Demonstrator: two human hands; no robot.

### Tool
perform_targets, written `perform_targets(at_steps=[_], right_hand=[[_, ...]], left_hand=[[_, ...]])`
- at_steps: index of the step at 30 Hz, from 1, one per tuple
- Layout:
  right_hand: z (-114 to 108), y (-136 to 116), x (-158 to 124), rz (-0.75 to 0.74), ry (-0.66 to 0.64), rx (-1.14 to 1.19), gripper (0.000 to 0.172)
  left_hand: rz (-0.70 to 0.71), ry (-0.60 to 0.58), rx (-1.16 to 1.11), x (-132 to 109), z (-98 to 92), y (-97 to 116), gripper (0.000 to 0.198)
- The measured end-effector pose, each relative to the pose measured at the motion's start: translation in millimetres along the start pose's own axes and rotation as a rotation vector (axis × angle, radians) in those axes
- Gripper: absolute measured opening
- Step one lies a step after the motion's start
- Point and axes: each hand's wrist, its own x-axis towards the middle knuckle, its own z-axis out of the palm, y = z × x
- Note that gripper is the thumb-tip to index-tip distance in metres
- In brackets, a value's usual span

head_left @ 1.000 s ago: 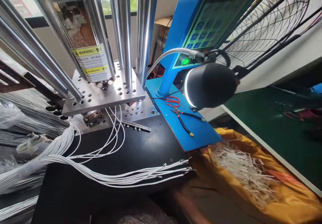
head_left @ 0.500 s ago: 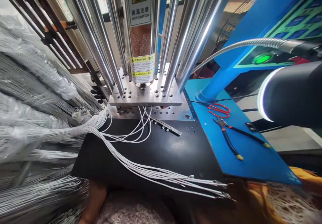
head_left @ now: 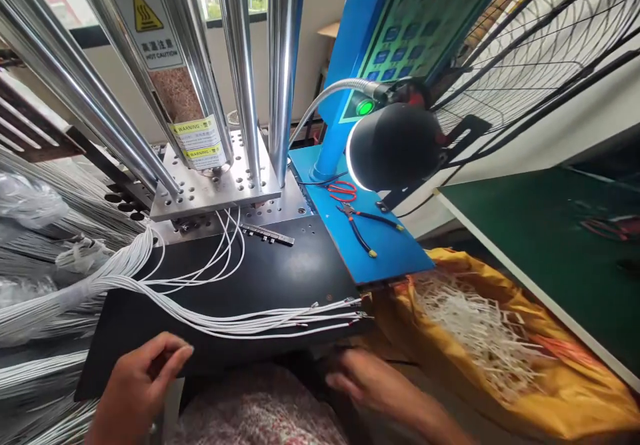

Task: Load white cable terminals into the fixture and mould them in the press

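Observation:
My left hand (head_left: 143,375) is at the lower left, over the near edge of the black work plate (head_left: 270,282). Its fingers are curled, with thumb and forefinger close together; a small bluish spot shows at the tip, too small to name. My right hand (head_left: 357,373) is low, just below the plate's near right edge, bent and smeared by motion. Between and beyond the hands lies a bundle of white cables (head_left: 225,322), their ends pointing right. Several thinner white leads (head_left: 220,258) run under the metal press plate (head_left: 215,198). A narrow dark strip-shaped fixture (head_left: 267,234) lies beside them.
Red-handled scissors (head_left: 343,190) and cutting pliers (head_left: 357,222) lie on the blue base (head_left: 373,262). A black lamp (head_left: 395,145) hangs above. An orange sack (head_left: 560,405) of white scraps stands right, beside a green table (head_left: 540,232). More wire bundles (head_left: 40,298) fill the left.
The view has swung right, bringing the green table and more of the sack into sight. Both hands have come up into view at the bottom. Cables, pliers and fixture lie as before.

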Motion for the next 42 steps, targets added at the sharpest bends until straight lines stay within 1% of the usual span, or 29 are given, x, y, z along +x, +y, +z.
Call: perform_targets(at_steps=[1,2,3,5,8,10,12,13,15,18,19,20,21,22,23,24,26,27,29,31,33,34,35,36,37,38,39,40,42], right_hand=[[-9.3,-14.7,-3.1,-0.088,-0.057,0.054,0.025],[-18.4,-29.6,-5.4,-0.159,-0.103,0.107,0.024],[-26.7,-43.3,-6.8,-0.216,-0.114,0.154,0.024],[-39.0,-63.1,-7.3,-0.269,-0.085,0.207,0.023],[-44.6,-71.6,-2.9,-0.296,-0.071,0.251,0.021],[-42.3,-69.3,2.3,-0.306,-0.096,0.321,0.023],[-39.5,-66.5,7.7,-0.291,-0.102,0.414,0.026],[-38.8,-66.0,10.1,-0.286,-0.089,0.451,0.028],[-38.6,-67.0,14.3,-0.309,-0.01,0.462,0.028],[-36.9,-73.6,20.0,-0.415,0.19,0.352,0.019],[-34.7,-76.7,22.4,-0.451,0.247,0.301,0.014],[-31.5,-80.1,25.3,-0.48,0.297,0.239,0.016],[-27.5,-83.4,28.8,-0.507,0.343,0.163,0.024],[-23.2,-86.4,32.9,-0.529,0.388,0.071,0.03],[-19.0,-88.8,37.7,-0.546,0.434,-0.033,0.032],[-15.3,-90.3,43.1,-0.555,0.483,-0.133,0.029],[-10.8,-90.8,54.8,-0.542,0.586,-0.284,0.018],[-10.2,-90.0,60.7,-0.518,0.634,-0.328,0.017],[-11.6,-88.1,71.7,-0.448,0.713,-0.369,0.021],[-15.0,-88.3,79.5,-0.389,0.735,-0.34,0.026],[-19.4,-92.2,82.7,-0.393,0.717,-0.167,0.026],[-21.9,-95.3,82.2,-0.427,0.684,-0.002,0.024],[-24.8,-98.9,80.2,-0.477,0.626,0.219,0.024],[-28.1,-102.6,77.0,-0.537,0.542,0.479,0.03],[-31.5,-106.1,72.8,-0.592,0.446,0.758,0.042],[-34.9,-109.2,68.1,-0.63,0.362,1.036,0.052],[-38.0,-111.8,63.3,-0.644,0.303,1.292,0.057],[-40.3,-114.0,58.9,-0.636,0.283,1.519,0.056],[-41.2,-117.9,52.5,-0.569,0.266,1.845,0.045]], left_hand=[[0.121,0.052,0.051,16.4,4.1,22.1,0.026],[0.265,0.06,0.11,31.9,9.7,41.8,0.02],[0.355,0.037,0.188,45.3,15.8,58.4,0.014],[0.419,-0.023,0.349,63.2,26.2,81.3,0.01],[0.399,-0.163,0.538,68.1,31.9,94.0,0.009],[0.415,-0.239,0.619,64.6,30.8,94.4,0.014],[0.466,-0.285,0.652,62.3,28.6,92.7,0.017],[0.492,-0.3,0.642,62.4,27.6,91.7,0.017],[0.508,-0.305,0.553,65.4,25.9,90.1,0.017],[0.386,-0.271,0.251,74.6,24.0,90.4,0.019],[0.332,-0.268,0.138,78.3,23.7,91.5,0.02],[0.289,-0.275,0.041,82.2,23.6,93.0,0.023],[0.262,-0.287,-0.033,86.1,23.5,95.0,0.025],[0.252,-0.296,-0.085,89.9,23.2,97.5,0.028],[0.253,-0.299,-0.118,93.6,22.5,100.6,0.03],[0.26,-0.29,-0.143,97.0,21.2,104.2,0.032],[0.288,-0.254,-0.19,102.9,16.4,113.6,0.034],[0.304,-0.238,-0.211,105.5,13.2,119.6,0.034],[0.342,-0.227,-0.238,111.2,7.0,134.6,0.034],[0.393,-0.237,-0.252,118.5,3.4,153.5,0.031],[0.462,-0.244,-0.263,127.5,3.4,174.5,0.028],[0.494,-0.232,-0.272,131.8,4.4,184.5,0.027],[0.516,-0.21,-0.29,135.1,5.7,193.2,0.026],[0.519,-0.192,-0.322,136.8,7.3,199.7,0.025],[0.495,-0.192,-0.378,136.0,9.3,203.1,0.025],[0.434,-0.229,-0.449,132.4,11.9,202.8,0.027],[0.337,-0.307,-0.524,125.7,15.6,198.4,0.031],[0.217,-0.423,-0.592,116.0,20.6,190.0,0.036],[-0.043,-0.69,-0.665,90.3,34.7,163.6,0.046]])
